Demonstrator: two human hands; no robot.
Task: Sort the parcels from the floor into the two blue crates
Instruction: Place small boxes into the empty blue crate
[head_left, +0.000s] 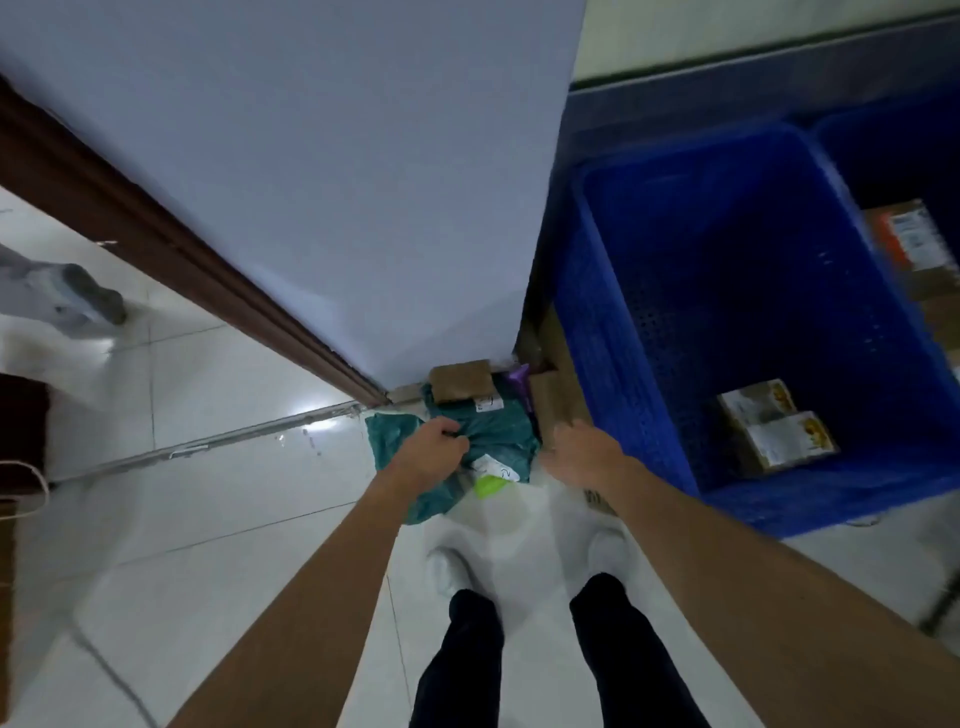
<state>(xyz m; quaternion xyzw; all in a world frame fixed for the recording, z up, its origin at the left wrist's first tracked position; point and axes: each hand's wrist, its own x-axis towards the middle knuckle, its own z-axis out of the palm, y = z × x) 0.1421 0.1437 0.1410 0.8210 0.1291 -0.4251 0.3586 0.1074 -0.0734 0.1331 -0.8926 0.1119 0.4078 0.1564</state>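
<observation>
The left hand (428, 457) pinches a teal plastic mailer (498, 431); the right hand (584, 452) cannot be read (fingers hidden). Few cardboard parcels (774, 431) lie in the blue plastic crates (613, 332); a pile likely remains.

Black trousers (470, 660) and white shoes (448, 570), forearms (311, 597) bare.

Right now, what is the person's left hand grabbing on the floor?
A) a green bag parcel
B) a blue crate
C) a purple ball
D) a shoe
A: the left hand has its fingers curled into the crinkled green bag parcel lying on the floor by the wall corner.
</observation>
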